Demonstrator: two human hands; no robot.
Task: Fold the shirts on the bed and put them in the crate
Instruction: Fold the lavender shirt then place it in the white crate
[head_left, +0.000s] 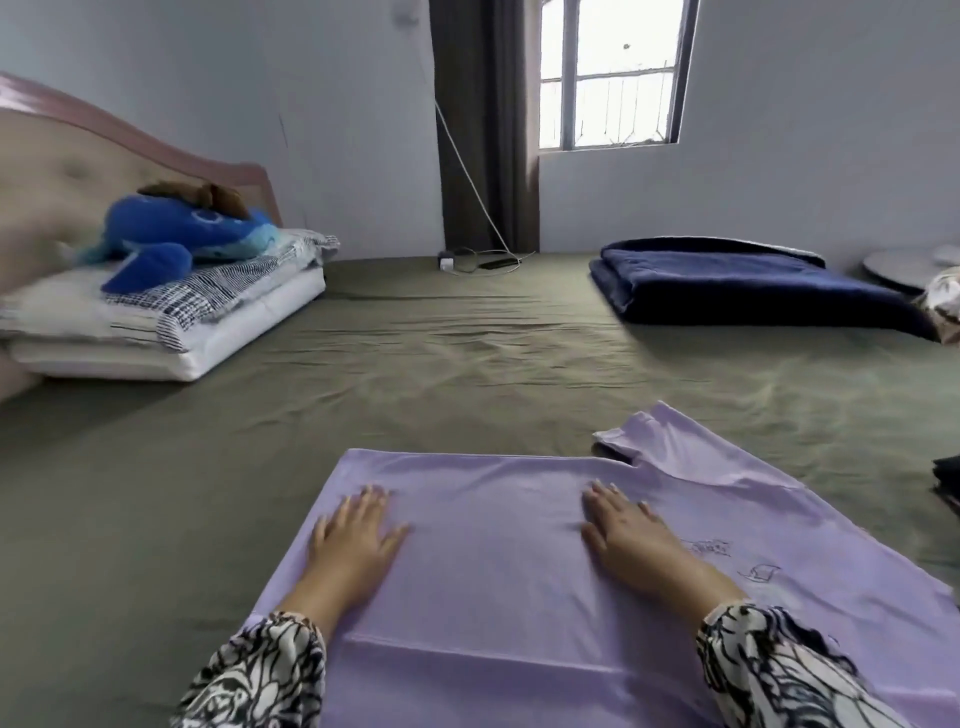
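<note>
Purple shirt (519, 561) lies flat on green bed sheet (415, 364), close to person, one sleeve sticking out at far right. Left hand (353, 540) flat on shirt's left side, fingers straight and spread. Right hand (628, 540) flat on shirt's middle, fingers straight. Hands apart, both pressing down, gripping nothing. Black-and-white patterned sleeves on both arms. Blue plush toy (176, 234) sits on folded bedding (171, 322) far left. Folded dark blue blanket (737, 286) far right. Charger with cable (467, 262) by wall.

Home bedroom: bed (415, 353), pillows (171, 332).
</note>
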